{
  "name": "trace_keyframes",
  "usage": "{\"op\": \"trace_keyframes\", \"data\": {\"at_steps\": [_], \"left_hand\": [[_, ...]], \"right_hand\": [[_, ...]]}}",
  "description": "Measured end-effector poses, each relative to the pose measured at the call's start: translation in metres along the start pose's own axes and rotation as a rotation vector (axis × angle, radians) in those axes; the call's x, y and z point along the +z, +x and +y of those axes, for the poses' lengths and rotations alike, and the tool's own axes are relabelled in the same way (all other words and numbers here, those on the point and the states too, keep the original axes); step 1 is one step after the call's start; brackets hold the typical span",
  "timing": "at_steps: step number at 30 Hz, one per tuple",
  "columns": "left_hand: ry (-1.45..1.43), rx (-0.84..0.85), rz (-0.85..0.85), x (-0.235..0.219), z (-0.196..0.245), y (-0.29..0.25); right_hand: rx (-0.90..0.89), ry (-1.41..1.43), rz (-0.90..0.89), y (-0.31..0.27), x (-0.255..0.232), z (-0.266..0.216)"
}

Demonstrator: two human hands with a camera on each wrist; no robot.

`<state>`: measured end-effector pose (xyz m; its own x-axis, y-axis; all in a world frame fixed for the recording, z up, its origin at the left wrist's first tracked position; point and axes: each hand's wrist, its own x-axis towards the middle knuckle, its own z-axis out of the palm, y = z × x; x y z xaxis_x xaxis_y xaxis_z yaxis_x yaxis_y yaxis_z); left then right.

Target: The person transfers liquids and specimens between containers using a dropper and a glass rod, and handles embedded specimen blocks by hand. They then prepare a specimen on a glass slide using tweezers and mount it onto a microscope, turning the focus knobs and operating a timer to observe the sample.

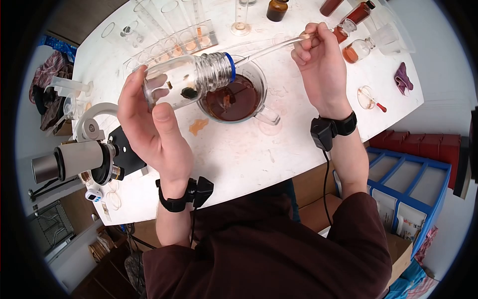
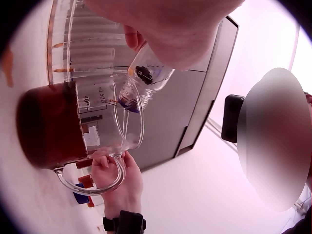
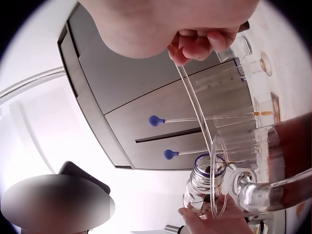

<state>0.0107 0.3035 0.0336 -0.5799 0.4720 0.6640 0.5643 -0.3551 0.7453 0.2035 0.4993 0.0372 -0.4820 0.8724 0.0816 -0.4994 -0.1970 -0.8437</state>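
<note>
My left hand (image 1: 162,142) holds a clear glass bottle (image 1: 211,72) with a blue rim, tipped on its side above a glass measuring jug (image 1: 269,117). A few dark pieces (image 1: 189,93) lie inside the bottle. Dark red-brown liquid (image 1: 241,102) partly fills the jug, and a scale is printed on the jug's wall (image 2: 95,105). A long glass rod (image 1: 274,46) is pinched near its far end by my right hand (image 1: 322,74). It slants down to the left, its lower end at the bottle's mouth (image 3: 209,163), over the jug.
Behind the jug stands a test tube rack (image 1: 215,41). A microscope (image 1: 79,158) and timer (image 1: 93,195) sit at left. An amber bottle (image 1: 277,10), bottles of red-brown liquid (image 1: 352,53), a dish with a red-bulbed dropper (image 1: 381,107) and a purple cloth (image 1: 404,79) are at back and right.
</note>
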Motion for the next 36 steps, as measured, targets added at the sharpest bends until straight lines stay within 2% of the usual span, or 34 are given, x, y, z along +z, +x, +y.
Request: {"op": "trace_keyframes", "data": {"at_steps": [21,32,36], "left_hand": [[-0.012,-0.022,0.062,-0.002,-0.001,0.003],[-0.066,-0.056,0.007,-0.002,-0.002,-0.002],[-0.093,-0.059,-0.025,0.0,-0.001,-0.004]], "right_hand": [[-0.024,0.014,-0.013,0.0,-0.002,-0.002],[0.058,0.05,-0.067,-0.006,0.006,0.0],[0.071,-0.064,-0.127,-0.008,0.008,0.003]]}}
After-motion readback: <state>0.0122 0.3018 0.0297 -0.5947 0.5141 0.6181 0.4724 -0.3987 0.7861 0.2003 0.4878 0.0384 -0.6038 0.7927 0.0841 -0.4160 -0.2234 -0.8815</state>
